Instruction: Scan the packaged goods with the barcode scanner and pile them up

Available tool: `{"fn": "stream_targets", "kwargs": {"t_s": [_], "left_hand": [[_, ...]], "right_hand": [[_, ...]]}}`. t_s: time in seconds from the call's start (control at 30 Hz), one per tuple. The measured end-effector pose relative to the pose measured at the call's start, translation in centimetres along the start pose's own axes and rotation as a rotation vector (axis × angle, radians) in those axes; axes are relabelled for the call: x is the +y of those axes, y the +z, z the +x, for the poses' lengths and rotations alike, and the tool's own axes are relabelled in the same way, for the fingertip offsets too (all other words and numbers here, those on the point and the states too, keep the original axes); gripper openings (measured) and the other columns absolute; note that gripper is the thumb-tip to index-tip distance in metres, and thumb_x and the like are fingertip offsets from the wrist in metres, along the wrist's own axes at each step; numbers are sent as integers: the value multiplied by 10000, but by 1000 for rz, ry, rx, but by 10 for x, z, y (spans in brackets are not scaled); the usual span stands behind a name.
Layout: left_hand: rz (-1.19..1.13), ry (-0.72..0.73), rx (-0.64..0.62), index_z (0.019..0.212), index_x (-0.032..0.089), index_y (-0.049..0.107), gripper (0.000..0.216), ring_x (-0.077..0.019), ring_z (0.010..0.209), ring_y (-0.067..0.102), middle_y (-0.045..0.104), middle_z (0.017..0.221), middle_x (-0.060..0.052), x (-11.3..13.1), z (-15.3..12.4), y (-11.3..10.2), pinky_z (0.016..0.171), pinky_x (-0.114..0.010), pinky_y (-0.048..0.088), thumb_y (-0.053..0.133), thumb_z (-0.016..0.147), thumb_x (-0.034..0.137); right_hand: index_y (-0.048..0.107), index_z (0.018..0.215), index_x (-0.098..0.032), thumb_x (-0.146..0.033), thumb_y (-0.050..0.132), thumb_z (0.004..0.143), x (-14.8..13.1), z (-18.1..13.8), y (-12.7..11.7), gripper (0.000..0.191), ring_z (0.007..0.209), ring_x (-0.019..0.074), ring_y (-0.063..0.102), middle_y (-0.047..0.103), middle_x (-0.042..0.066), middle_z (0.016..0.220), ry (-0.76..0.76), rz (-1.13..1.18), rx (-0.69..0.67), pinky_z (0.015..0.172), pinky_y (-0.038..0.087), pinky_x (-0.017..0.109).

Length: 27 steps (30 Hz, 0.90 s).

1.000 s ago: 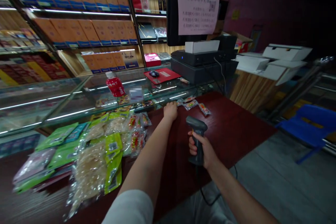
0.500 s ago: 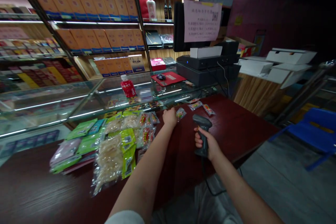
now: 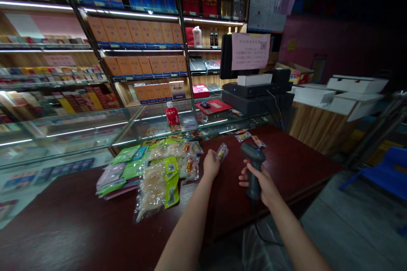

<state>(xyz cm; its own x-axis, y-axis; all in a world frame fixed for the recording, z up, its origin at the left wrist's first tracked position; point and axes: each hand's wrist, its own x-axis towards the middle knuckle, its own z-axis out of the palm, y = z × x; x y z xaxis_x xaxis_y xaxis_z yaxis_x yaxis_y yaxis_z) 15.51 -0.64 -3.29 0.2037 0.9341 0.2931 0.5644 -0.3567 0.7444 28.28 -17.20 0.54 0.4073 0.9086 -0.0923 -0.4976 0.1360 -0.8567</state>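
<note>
My left hand [image 3: 211,164] is closed on a small clear snack packet [image 3: 221,152], lifted a little and tilted. In my right hand [image 3: 262,182] is a dark barcode scanner [image 3: 253,152], held upright by its handle with the fingers loosely apart from the grip's front. A blue light shows on the scanner's top. Two more small packets [image 3: 258,141] lie behind the scanner on the dark red table [image 3: 229,203]. Left of my left hand are clear bags of pale snack [image 3: 154,188] with green labels, small red-printed packets [image 3: 191,167] and a stack of green and pink packets [image 3: 111,175].
A glass display counter [image 3: 127,125] runs behind the table, with a red bottle [image 3: 172,114] and a red mat [image 3: 213,106] on it. A monitor [image 3: 226,57] stands at the back right. A blue chair [image 3: 378,173] is at right. The scanner's cable hangs below the table edge.
The view has tilted up and turned left. My left hand has picked up the small packet and turned it. The right hand's fingers have loosened from the scanner's trigger.
</note>
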Motion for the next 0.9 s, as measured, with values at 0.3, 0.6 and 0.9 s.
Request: {"fn": "stream_targets", "kwargs": {"t_s": [0.3, 0.6, 0.9], "left_hand": [[-579, 15, 41, 1003, 161, 573, 348, -126, 681, 580, 629, 846, -16, -25, 3, 14, 658, -245, 455, 653, 665, 134], [-400, 110, -32, 863, 145, 669, 185, -154, 736, 580, 664, 814, -26, -16, -2, 8, 714, -268, 445, 667, 679, 152], [-259, 100, -19, 813, 153, 640, 122, -144, 693, 536, 623, 754, -13, -18, -2, 9, 670, -252, 407, 658, 697, 190]], "right_hand": [[563, 1077, -184, -419, 791, 670, -1, -24, 7, 522, 333, 51, 411, 537, -97, 547, -32, -144, -93, 299, 330, 159], [567, 907, -173, -479, 754, 676, -6, -38, 18, 427, 298, 69, 426, 515, -92, 466, -60, -420, -31, 284, 321, 168], [532, 801, -199, -467, 731, 699, -9, -45, 18, 349, 282, 70, 396, 479, -101, 406, -84, -499, -101, 289, 318, 173]]}}
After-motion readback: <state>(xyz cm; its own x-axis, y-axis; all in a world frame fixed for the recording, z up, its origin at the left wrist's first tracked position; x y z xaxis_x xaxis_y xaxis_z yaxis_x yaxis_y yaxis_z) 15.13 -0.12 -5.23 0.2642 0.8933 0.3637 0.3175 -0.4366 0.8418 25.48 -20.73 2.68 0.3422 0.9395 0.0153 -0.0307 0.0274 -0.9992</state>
